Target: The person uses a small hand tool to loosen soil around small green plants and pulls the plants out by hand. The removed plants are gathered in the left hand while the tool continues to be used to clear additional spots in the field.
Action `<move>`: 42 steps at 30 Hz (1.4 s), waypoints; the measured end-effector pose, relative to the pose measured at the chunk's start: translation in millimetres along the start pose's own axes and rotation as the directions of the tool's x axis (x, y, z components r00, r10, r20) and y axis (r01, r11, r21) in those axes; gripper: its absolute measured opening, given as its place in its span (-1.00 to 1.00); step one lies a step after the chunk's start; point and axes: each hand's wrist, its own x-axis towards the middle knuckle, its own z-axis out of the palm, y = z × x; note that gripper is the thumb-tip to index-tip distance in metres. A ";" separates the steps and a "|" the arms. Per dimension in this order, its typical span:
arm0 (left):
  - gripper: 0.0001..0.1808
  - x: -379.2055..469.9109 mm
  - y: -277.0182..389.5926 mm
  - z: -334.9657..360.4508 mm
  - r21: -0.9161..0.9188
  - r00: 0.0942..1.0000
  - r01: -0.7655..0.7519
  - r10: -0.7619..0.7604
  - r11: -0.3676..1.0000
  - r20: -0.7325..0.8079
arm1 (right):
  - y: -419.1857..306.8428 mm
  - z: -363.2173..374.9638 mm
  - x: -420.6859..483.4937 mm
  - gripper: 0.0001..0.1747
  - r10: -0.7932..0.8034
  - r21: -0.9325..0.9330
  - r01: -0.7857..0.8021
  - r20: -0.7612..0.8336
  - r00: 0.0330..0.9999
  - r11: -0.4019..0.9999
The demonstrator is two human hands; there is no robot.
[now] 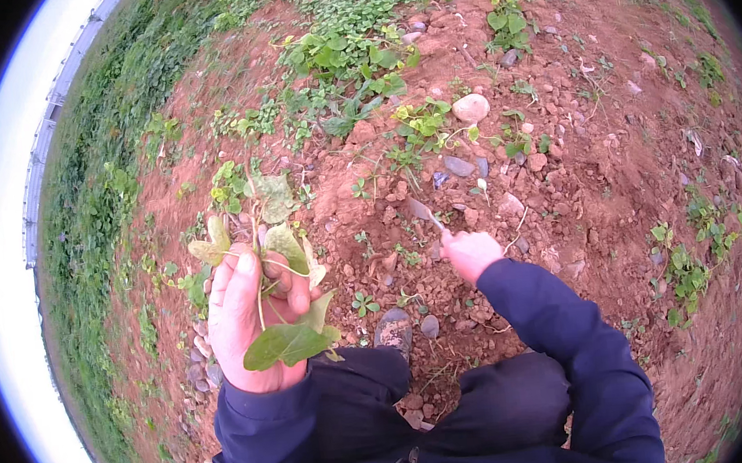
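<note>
My left hand (236,313) is raised at the left, palm up. Its thumb and curled fingers pinch a leafy vine cutting (283,345), with green and paler, speckled leaves hanging around the fingers. My right hand (472,252) is closed around a small hand trowel (421,212), whose handle is mostly hidden in the fist. The trowel's metal blade points up and left, at the loose reddish soil (370,225); whether its tip is in the soil I cannot tell. A small green seedling (365,303) grows between the two hands, nearer to my knees.
A pale round stone (471,109) and a grey flat stone (458,166) lie beyond the trowel. Green vines (345,52) spread over the soil ahead. Several stones (200,362) are piled left of my left wrist. My soil-covered shoe (394,332) stands between the hands.
</note>
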 end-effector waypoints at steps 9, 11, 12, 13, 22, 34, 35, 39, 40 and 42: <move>-0.81 7.1 -2.4 0.3 -0.005 0.998 0.053 -0.053 0.999 0.025 | 17.2 7.0 -0.4 -0.53 -0.027 0.007 0.027 0.028 0.999 1.000; -0.80 9.3 -2.1 -2.5 -0.026 0.998 0.044 -0.043 0.999 0.036 | 25.8 3.9 -22.8 -0.51 0.112 -0.002 -0.112 -0.027 0.993 0.994; -0.80 9.1 -2.0 -3.5 -0.024 0.999 0.040 -0.040 0.999 0.020 | 28.2 4.3 -31.3 -0.51 0.162 -0.011 -0.162 0.004 0.987 0.987; -0.80 8.4 -1.8 -3.8 -0.030 0.999 0.039 -0.039 0.999 0.014 | 29.1 6.1 -38.5 -0.51 0.208 -0.012 -0.208 0.007 0.978 0.978; -0.84 8.0 -2.7 -4.8 -0.093 0.999 0.046 -0.045 0.995 0.011 | 20.2 28.9 -81.6 -0.56 0.240 0.045 -0.242 0.035 0.970 0.969; -0.85 25.6 -9.1 -20.2 -0.112 0.992 -0.127 0.125 0.986 -0.028 | 24.4 36.6 -119.1 -0.63 0.313 0.187 -0.319 0.058 0.948 0.929; -0.86 27.2 -9.0 -22.8 -0.123 0.992 -0.126 0.122 0.984 -0.036 | 21.4 36.8 -122.3 -0.63 0.310 0.192 -0.318 0.068 0.948 0.928; -0.86 40.2 -4.4 -35.1 -0.182 0.994 -0.111 0.105 0.977 -0.039 | 16.1 27.0 -145.0 -0.65 0.350 0.269 -0.302 -0.151 0.925 0.915; -0.84 43.5 -3.3 -39.1 -0.186 0.993 -0.111 0.103 0.976 -0.052 | 14.6 24.0 -153.6 -0.64 0.377 0.312 -0.320 -0.143 0.915 0.895; -0.86 50.3 -1.1 -47.4 -0.221 0.989 -0.143 0.132 0.965 -0.064 | 13.0 16.5 -174.1 -0.62 0.422 0.337 -0.352 -0.161 0.892 0.873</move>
